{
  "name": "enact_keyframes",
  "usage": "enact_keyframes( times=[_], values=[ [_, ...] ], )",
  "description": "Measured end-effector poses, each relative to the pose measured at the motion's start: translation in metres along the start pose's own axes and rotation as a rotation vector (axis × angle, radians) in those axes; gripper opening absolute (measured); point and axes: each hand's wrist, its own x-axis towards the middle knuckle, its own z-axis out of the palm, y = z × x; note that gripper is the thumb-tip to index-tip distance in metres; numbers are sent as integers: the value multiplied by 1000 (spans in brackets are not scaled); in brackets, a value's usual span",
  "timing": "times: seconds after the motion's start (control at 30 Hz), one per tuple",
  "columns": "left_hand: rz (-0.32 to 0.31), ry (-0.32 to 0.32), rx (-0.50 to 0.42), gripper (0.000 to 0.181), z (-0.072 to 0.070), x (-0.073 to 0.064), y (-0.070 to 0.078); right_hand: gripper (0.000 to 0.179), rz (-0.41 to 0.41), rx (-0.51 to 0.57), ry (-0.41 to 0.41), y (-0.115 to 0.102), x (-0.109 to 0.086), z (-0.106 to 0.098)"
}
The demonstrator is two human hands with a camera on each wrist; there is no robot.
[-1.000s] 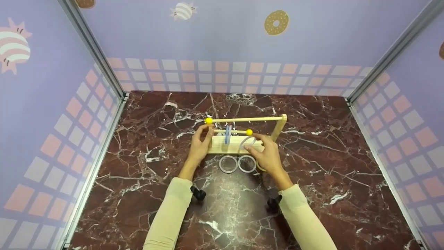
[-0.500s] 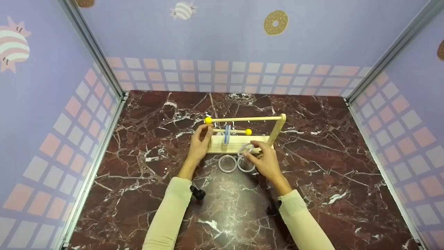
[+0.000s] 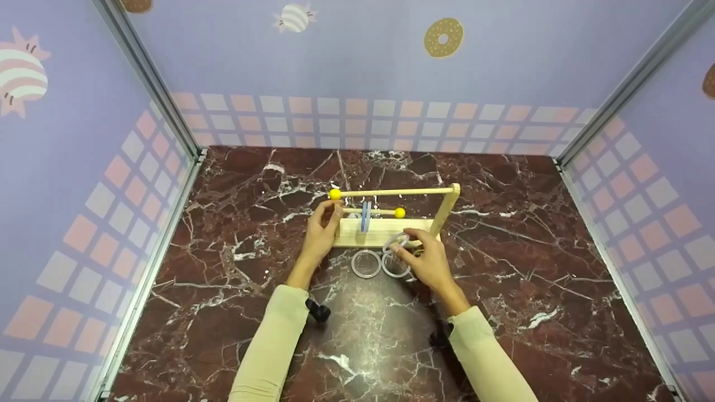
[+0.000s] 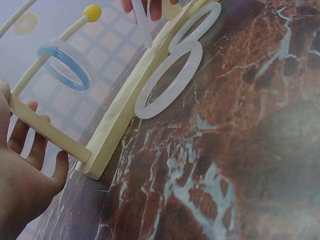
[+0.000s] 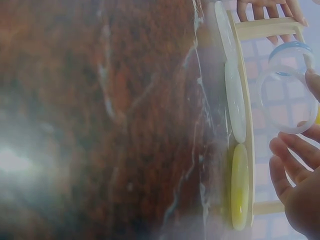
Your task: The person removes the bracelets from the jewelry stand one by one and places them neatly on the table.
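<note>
A pale wooden stand [image 3: 357, 240] carries two rods, each tipped with a yellow ball. My left hand [image 3: 320, 230] grips the short upright at the stand's left end, its fingers behind the wood in the left wrist view. On the lower rod hang a blue ring [image 4: 67, 77] and a whitish one beside it. My right hand [image 3: 430, 258] pinches a translucent white ring [image 5: 261, 97] between thumb and fingers, tilted in front of the base. That ring overlaps one of two white rings [image 3: 366, 277] lying along the stand's near side.
A yellow ring [image 5: 240, 187] lies by the base at the right, mostly hidden by my right hand in the head view. The taller upright [image 3: 445, 211] rises behind that hand. Patterned panels [image 3: 357, 61] enclose the marbled tabletop [image 3: 251, 335] at the back and sides.
My right hand has brought the white ring down and nearer, away from the lower rod's yellow ball, then stayed almost still. My left hand keeps its place on the upright.
</note>
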Motion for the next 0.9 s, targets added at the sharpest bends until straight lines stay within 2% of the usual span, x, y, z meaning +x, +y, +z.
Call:
enact_keyframes(
  times=[0.17,0.3,0.57,0.8,0.9],
  values=[
    [12,-22,3,29,-1,-5,16,50,9,-9,0,2,-3,1],
    [-3,-22,10,28,-2,-6,19,51,19,0,-7,5,-5,2],
    [10,-27,-6,29,-1,-5,18,52,20,-16,-12,6,-10,1],
    [-18,-34,-14,27,-6,5,-18,54,12,-40,-88,1,-18,2],
    [-22,-33,-15,27,-6,5,-18,55,25,-54,-115,0,-22,2]
  ],
)
